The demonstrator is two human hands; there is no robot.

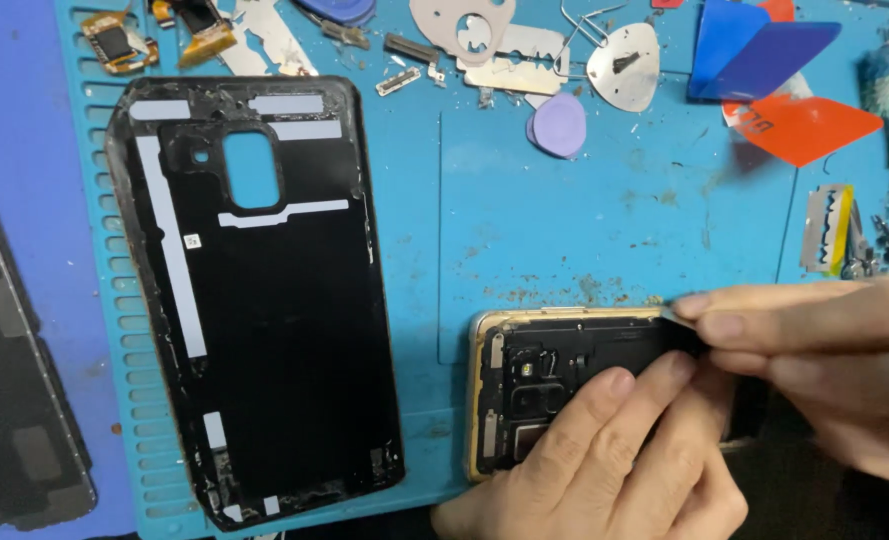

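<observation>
On the blue mat (564,230), the left hand (604,460) presses flat on the opened phone (554,380), right hand (824,360) pinching its edge.

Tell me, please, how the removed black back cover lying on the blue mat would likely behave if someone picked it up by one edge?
The back cover looks thin and flat, so probably light and slightly flexible. Its camera cutout and ragged adhesive edges suggest it could bend or crack there. Leftover glue may feel tacky on the mat.

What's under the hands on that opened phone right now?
The opened phone lies on the blue mat; its gold frame edge, camera module and dark inner plate show at its left end. The left hand and right hand cover everything further right, so that part is hidden.
</observation>
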